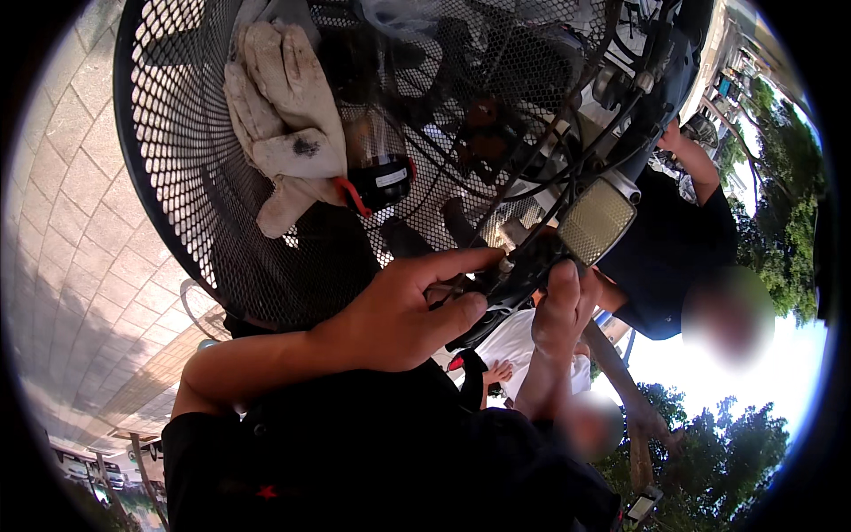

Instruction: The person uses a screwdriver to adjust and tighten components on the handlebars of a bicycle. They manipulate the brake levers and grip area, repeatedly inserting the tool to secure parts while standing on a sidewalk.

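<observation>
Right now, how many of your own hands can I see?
2: the left hand by the black mesh basket, the right hand just below the rectangular reflector.

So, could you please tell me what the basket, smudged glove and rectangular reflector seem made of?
Basket: probably dark-coated metal, judging by its open mesh.
Smudged glove: matte cloth, perhaps cotton, from its soft creases.
Rectangular reflector: likely plastic, slightly shiny, given its gridded face.

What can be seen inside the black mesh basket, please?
Inside the black mesh basket lie off-white gloves and, beside them, a black object with a red edge. Whatever is beneath the gloves is covered.
</observation>
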Demonstrator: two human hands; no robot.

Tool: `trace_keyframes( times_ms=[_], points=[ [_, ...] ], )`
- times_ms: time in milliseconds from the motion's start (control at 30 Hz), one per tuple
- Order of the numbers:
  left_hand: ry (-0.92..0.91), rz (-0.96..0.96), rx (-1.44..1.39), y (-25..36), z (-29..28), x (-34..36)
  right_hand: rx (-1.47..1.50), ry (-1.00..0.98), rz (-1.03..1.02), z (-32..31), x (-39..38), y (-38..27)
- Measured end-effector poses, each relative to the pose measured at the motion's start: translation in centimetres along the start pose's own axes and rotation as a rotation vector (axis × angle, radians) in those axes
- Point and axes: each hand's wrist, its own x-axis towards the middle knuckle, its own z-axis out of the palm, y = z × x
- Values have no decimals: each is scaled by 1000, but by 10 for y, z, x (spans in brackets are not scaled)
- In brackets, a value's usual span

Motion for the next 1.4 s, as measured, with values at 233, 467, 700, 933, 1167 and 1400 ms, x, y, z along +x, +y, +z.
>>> trace_keyframes(
  times_ms=[233, 467, 700, 933, 1167, 1400],
  points=[
    [-54, -57, 7, 9, -2, -4, -126, 140, -159, 12, 0, 0],
    [-17, -95, 27, 9, 0, -6, 26, 109, -209, 10, 9, 8],
    [118, -104, 94, -2, 4, -1, -51, 99, -178, 11, -1, 2],
    [265, -143, 128, 1, 14, -1, -271, 192, -244, 12, -5, -3],
    [372, -492, 301, 43, 21, 61, -259, 140, -187, -2, -4, -23],
    [134, -653, 420, 62, -10, 84, 387, -231, -65, -26, -3, 4]
  ],
)
